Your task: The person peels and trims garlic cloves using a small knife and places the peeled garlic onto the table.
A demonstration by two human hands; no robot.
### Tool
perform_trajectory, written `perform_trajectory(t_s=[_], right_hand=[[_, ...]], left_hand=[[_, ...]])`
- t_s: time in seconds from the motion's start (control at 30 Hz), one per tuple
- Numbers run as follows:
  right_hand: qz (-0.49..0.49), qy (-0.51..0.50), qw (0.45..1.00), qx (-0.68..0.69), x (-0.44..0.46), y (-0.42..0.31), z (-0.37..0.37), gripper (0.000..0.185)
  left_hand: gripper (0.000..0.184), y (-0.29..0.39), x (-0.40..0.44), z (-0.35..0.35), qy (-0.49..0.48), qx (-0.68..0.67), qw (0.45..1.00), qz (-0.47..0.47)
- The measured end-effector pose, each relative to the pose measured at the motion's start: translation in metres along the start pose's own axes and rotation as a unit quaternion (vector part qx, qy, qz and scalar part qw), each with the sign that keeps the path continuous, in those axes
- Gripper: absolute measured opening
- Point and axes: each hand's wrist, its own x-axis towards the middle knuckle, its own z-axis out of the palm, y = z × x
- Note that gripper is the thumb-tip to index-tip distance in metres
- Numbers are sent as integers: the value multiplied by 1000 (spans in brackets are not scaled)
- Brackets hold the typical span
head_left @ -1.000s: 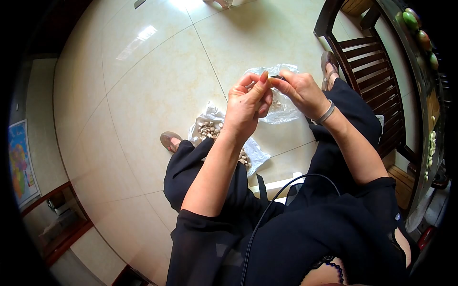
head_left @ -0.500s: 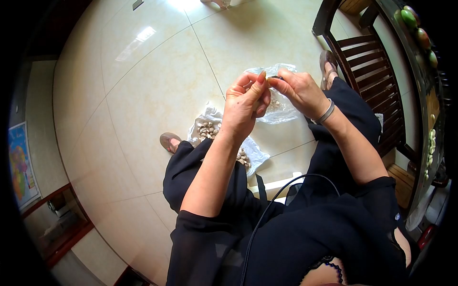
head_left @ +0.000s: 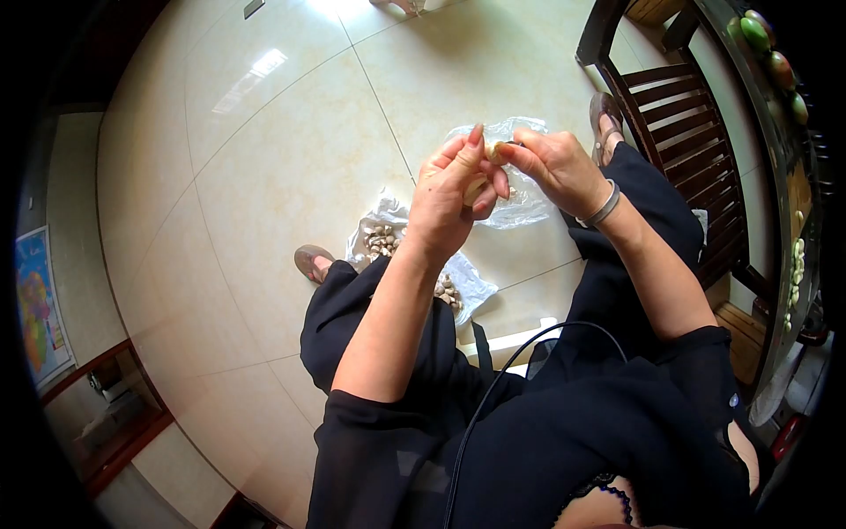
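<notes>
My left hand is raised in front of me, its fingers curled round a small pale piece whose kind I cannot make out. Close against it, my right hand pinches, with the thumb pressed to the same piece. A small dark edge of something shows at the right fingertips, too little to name. Under the hands a clear plastic bag lies spread on the floor. To the left, partly behind my left forearm, a white plastic bag holds many small brown-and-white pieces.
A dark slatted wooden chair stands at right, beside a dark table bearing green-and-red fruit and a row of pale pieces. A black cord crosses my lap. Glossy tiles cover the floor.
My left thumb has lifted slightly off the right hand's fingertips, and the left fingers have opened a little. More of the pale piece shows between the hands.
</notes>
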Motion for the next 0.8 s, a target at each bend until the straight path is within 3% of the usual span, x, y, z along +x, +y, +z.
perform_trajectory(t_s=[0.33,0.43,0.8], right_hand=[[-34,4,996,-78,-2,-2,-3,41],[-56,12,995,-76,-3,-4,1,30],[-59,2,991,-124,-4,-5,2,29]], left_hand=[[18,3,-1,-1,-14,62,998,8],[18,3,0,-2,-16,39,999,9],[15,3,1,-4,29,3,999,19]])
